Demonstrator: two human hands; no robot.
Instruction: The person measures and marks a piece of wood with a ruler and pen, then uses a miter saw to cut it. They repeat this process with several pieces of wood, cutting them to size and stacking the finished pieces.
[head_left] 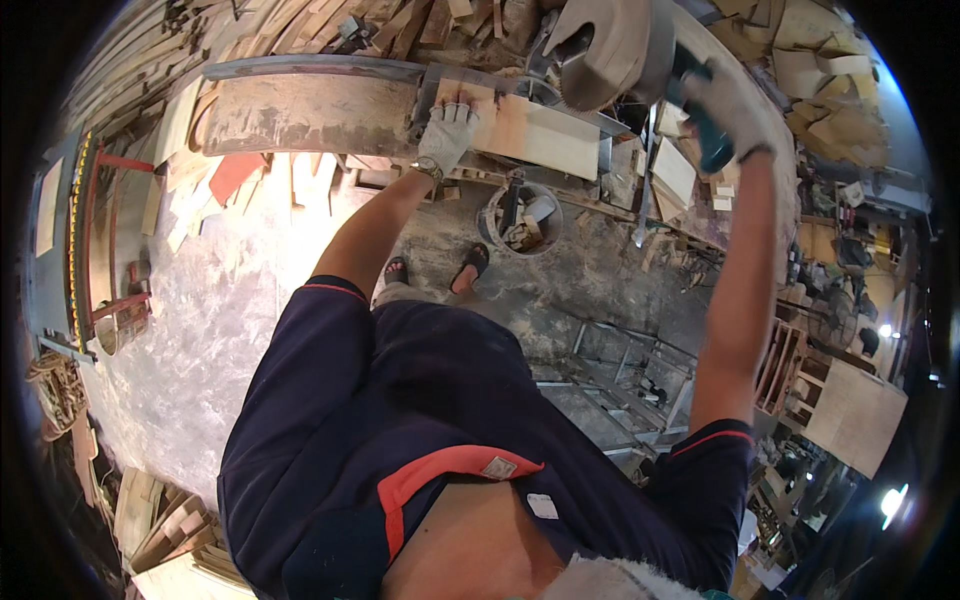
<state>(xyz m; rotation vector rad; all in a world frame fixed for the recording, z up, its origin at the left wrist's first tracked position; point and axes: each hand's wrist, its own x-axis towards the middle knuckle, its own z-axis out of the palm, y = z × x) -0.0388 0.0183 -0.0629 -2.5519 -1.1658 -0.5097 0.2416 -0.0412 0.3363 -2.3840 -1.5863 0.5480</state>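
Observation:
My left hand (449,132), in a pale work glove with a watch at the wrist, lies flat with fingers stretched on the left part of a light wooden board (560,140). The board rests on the saw's base against the dark metal fence (310,66). Up and to the right, my right hand (732,108), also gloved, is wrapped round the dark green handle of a mitre saw (622,55). The saw head is raised above the board's right half, and part of its round blade shows below the guard. The right hand is slightly blurred.
A round bin (528,222) of wood offcuts stands on the floor below the bench. A metal frame (635,385) lies to the right of my legs. Stacked wood strips (260,25) fill the far side, and more offcuts (160,525) lie at the lower left.

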